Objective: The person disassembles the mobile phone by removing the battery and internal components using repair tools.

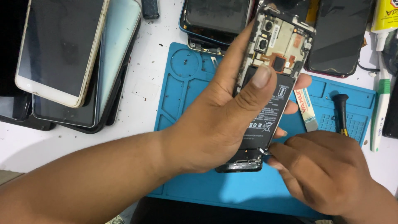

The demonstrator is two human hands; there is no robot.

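Head view: opened phone [271,83] gripped by left hand [215,124] fingers along edges; right hand [327,174] fingers pinched at lower corner. Probably light, stiff, fragile inside; best held by frame.

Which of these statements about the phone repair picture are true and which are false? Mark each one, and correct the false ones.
1. The left hand holds an opened phone with its back cover off. True.
2. The left thumb rests on the phone's black battery. True.
3. The work mat under the hands is red. False: it is blue.
4. The right hand is at the top end of the phone, by the cameras. False: its fingertips meet the phone's lower corner.
5. Several other phones lie stacked at the upper left of the table. True.
6. A black-handled screwdriver is held in the left hand. False: it lies on the mat beyond the right hand.
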